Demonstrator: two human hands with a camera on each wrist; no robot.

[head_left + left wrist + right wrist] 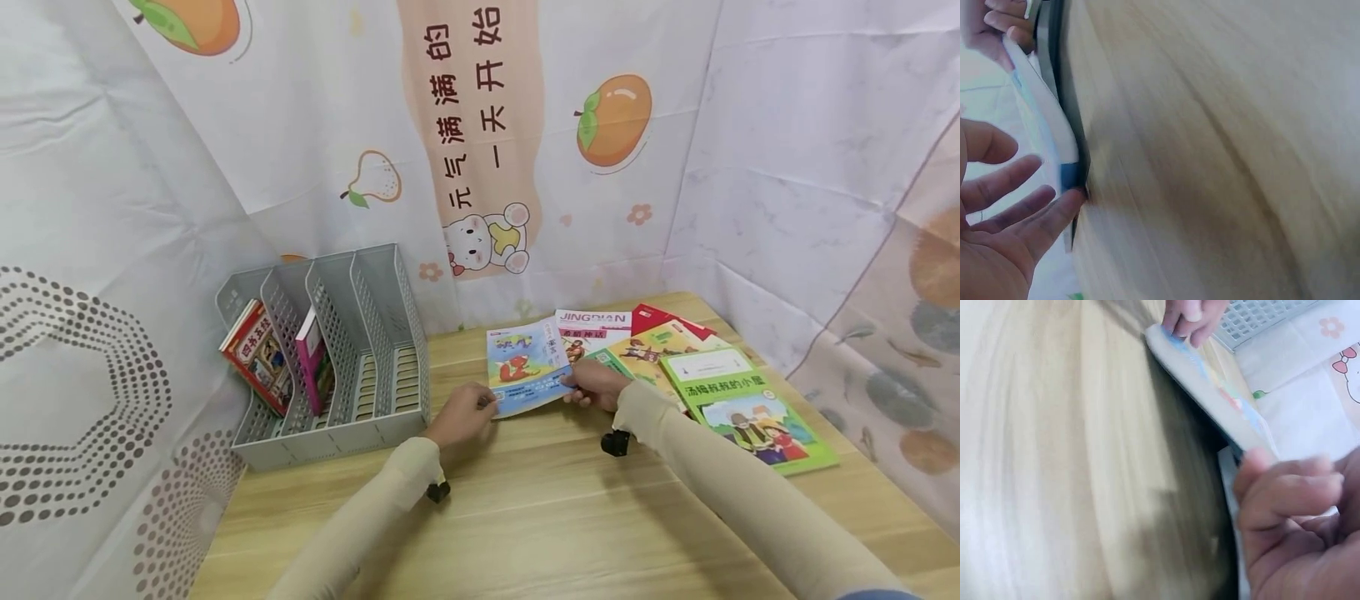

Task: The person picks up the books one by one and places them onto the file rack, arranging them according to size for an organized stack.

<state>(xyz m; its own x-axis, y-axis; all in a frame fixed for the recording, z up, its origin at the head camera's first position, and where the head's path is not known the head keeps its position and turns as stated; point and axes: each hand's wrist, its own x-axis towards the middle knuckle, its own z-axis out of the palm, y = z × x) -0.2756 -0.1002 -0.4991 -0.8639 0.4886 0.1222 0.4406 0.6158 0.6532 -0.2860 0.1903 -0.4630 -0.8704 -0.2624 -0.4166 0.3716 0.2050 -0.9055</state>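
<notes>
A blue picture book (517,362) with a red fox on its cover lies in front of me, its near edge raised off the table. My right hand (597,383) pinches its near right corner between thumb and fingers. At the near left corner is my left hand (465,414); in the left wrist view its fingers (1054,219) are loosely extended, a fingertip touching the corner. The book's thick page edge (1191,381) shows between both hands in the right wrist view. Under the right hand, a green-edged book (611,364) is partly covered.
To the left stands a grey file rack (330,440), with a red book (258,354) and a pink-spined book (313,367) in separate slots. Several books overlap at right, among them a green one (750,408) and a yellow one (660,350). Printed curtains hang behind the table (525,517).
</notes>
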